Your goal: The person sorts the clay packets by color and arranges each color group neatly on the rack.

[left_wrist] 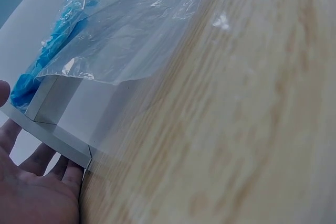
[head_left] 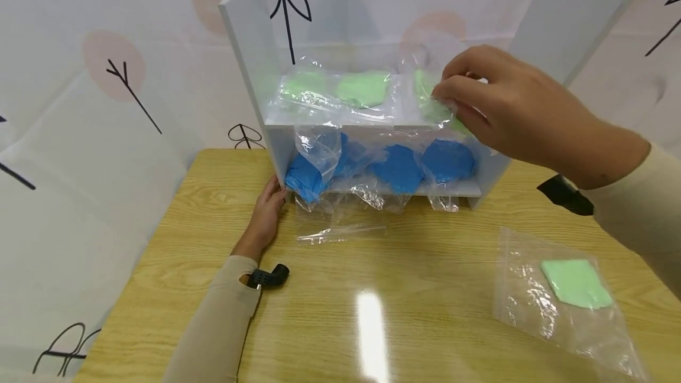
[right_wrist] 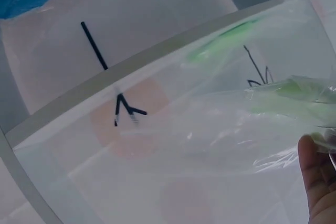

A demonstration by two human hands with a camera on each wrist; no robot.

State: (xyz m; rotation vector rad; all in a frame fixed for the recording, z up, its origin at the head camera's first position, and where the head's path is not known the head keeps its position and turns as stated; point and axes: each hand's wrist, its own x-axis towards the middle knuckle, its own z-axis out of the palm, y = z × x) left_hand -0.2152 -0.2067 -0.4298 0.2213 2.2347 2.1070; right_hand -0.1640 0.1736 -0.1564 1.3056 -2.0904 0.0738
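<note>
A small white shelf [head_left: 380, 117] stands on the table with its side panels upright. My right hand [head_left: 511, 105] pinches a clear zip bag [head_left: 425, 90] with a light green piece in it, over the upper level's right part. In the right wrist view that bag's green piece [right_wrist: 289, 98] shows beside my fingertips. Two bagged green pieces [head_left: 364, 88] lie further left on the upper level. Below, several bagged blue pieces [head_left: 448, 160] lean on the lower level. My left hand [head_left: 266, 217] grips the left side panel [left_wrist: 58, 140] near its foot, thumb and fingers on opposite faces.
On the wooden table [head_left: 415, 288] at the right front lies another zip bag [head_left: 532, 300] with a green piece [head_left: 577, 282]. Bag ends [head_left: 340, 223] hang over the shelf's lower front edge. A patterned cloth [head_left: 133, 34] hangs behind.
</note>
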